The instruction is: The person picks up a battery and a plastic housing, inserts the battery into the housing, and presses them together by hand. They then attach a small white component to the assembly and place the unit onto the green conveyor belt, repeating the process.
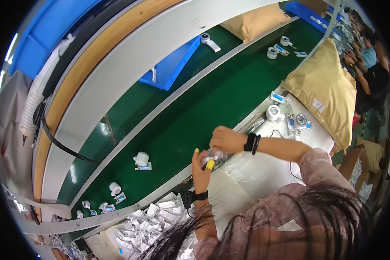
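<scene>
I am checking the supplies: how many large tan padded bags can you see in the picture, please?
2. One tan bag lies at the right, on the white worktable beside the green belt. The other tan bag lies at the top, on the belt's far lane. More may be hidden.

I am on a factory assembly line. A long green conveyor belt (203, 108) runs past my white tabletop (255, 173), carrying small white round plastic devices (141, 158) spaced along it. Flat blue plastic trays (171, 65) sit beyond, a heap of small clear plastic packets (147, 223) lies beside me, and other seated workers (368, 56) line the belt.
</scene>
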`<state>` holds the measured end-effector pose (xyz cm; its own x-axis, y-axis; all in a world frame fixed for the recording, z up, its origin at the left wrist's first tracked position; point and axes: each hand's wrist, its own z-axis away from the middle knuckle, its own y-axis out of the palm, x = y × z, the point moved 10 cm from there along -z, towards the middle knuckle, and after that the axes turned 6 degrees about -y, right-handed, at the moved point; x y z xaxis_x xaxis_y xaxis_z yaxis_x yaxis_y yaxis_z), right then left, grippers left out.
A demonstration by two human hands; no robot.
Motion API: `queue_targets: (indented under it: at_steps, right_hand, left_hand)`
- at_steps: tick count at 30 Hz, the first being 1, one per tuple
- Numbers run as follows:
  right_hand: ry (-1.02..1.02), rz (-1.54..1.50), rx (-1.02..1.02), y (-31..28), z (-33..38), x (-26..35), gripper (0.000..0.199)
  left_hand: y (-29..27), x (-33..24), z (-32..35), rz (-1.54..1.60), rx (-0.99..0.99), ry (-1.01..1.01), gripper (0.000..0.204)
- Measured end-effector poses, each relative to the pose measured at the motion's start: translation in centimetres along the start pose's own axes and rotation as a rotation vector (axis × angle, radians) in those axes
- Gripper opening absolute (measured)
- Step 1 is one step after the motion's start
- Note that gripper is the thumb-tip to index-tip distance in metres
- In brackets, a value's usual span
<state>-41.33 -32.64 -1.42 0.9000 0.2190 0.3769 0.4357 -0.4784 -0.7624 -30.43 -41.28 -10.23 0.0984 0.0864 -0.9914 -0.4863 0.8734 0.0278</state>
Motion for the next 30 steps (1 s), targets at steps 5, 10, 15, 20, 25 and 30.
queue_targets:
  at_steps: [5, 10, 15, 20, 25, 30]
  right_hand:
    - [0.489, -0.464, -0.157, -1.1, 5.2, 3.5, 0.014]
    - [0.707, -0.715, -0.265, -1.1, 10.3, 5.9, 0.016]
    - [0.735, -0.799, -0.408, -3.7, 12.7, 7.3, 0.011]
    - [0.474, -0.467, -0.384, -8.5, 11.5, 10.6, 0.011]
    - [0.321, -0.173, -0.418, -9.9, 11.8, 12.4, 0.013]
    - [0.286, -0.173, -0.46, -11.3, 11.8, 13.1, 0.012]
  left_hand:
    - [2.9, 1.2, 3.5, 0.017, 0.116, -0.108, 0.062]
    - [7.5, -2.7, 8.2, -0.053, 0.17, -0.124, 0.062]
    - [7.1, -4.5, 10.7, -0.009, -0.004, -0.107, 0.035]
    - [7.6, -5.9, 11.1, -0.009, -0.037, -0.09, 0.025]
    - [9.7, -6.5, 12.0, 0.295, 0.002, -0.245, 0.024]
    - [11.7, -7.5, 12.5, 0.358, 0.142, -0.159, 0.024]
